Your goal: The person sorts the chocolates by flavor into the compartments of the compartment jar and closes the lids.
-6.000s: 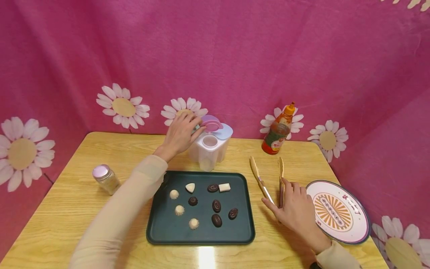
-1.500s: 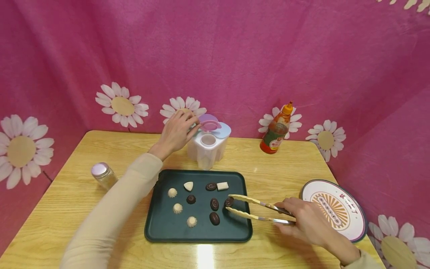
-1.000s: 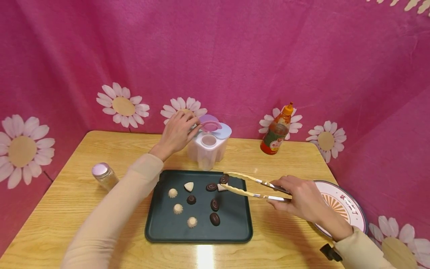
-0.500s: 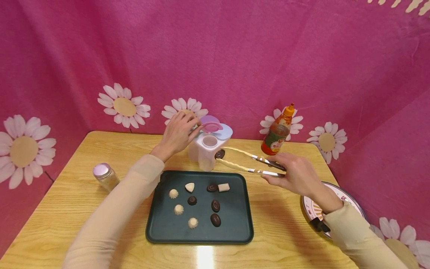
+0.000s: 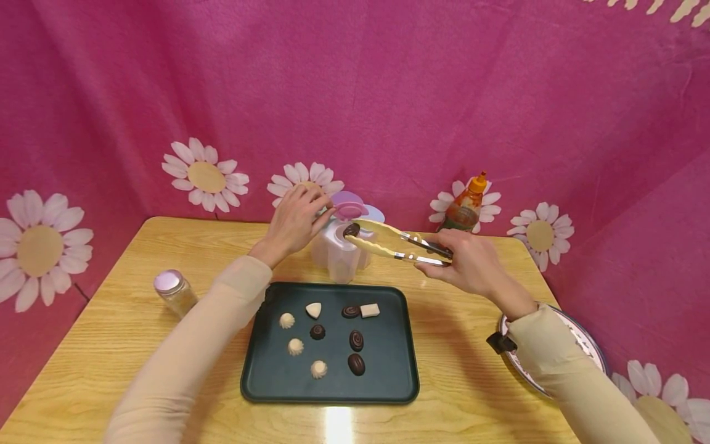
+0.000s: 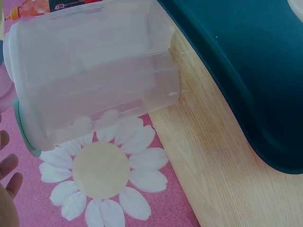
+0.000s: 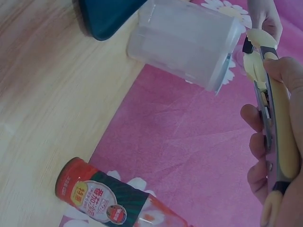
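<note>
My left hand (image 5: 296, 219) pinches the edge of the raised purple flip lid (image 5: 348, 205) on a clear plastic storage container (image 5: 341, 262) at the back of the table. Several pastel lids top this container. My right hand (image 5: 468, 259) grips the tongs (image 5: 383, 237), which have cream tips. Between those tips is a dark oval chocolate (image 5: 351, 230), right over the container's round opening. The container's clear wall (image 6: 94, 71) fills much of the left wrist view. The dark green tray (image 5: 388, 382) in front carries several white and dark chocolates.
A ketchup bottle (image 5: 466, 206) stands at the back right, partly hidden by my right hand. At the right edge lies a patterned plate (image 5: 577, 336), partly under my sleeve. A glass jar with a pale lid (image 5: 174, 293) stands left of my left arm.
My right hand has picked up the tongs, taken a dark oval chocolate from the tray's right side and carried it up and left to the container's opening. My left hand has stayed at the lid.
</note>
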{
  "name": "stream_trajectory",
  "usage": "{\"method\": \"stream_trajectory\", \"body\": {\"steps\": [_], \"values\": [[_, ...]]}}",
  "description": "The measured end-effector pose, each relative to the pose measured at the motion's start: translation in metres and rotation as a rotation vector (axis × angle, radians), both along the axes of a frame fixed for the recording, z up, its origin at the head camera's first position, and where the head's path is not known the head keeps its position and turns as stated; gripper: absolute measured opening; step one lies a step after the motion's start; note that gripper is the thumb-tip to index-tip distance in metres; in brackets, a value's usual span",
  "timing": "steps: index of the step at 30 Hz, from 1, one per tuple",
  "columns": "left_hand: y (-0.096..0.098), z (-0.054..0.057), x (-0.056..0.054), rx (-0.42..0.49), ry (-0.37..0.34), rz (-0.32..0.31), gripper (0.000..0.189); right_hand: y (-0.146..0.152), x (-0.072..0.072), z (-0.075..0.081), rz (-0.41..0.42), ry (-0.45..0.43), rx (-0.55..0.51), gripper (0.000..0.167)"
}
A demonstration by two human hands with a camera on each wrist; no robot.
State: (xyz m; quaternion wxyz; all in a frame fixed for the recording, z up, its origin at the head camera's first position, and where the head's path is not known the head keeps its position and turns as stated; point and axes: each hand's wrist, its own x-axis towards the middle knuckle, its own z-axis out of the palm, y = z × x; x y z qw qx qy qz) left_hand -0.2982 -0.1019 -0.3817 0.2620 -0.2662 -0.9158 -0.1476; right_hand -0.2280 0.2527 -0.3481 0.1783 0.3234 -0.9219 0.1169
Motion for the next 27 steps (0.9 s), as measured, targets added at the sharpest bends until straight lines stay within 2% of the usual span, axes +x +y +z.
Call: {"method": "stream_trajectory", "body": {"steps": [12,27], "values": [[0.000,-0.001,0.000,0.018,0.022,-0.023,0.022,-0.007,-0.017,-0.007,0.008,-0.028,-0.032,0.050],[-0.001,-0.001,-0.001,0.039,0.019,-0.037,0.021,-0.003,-0.012,0.005,-0.012,-0.074,0.009,0.052]]}}
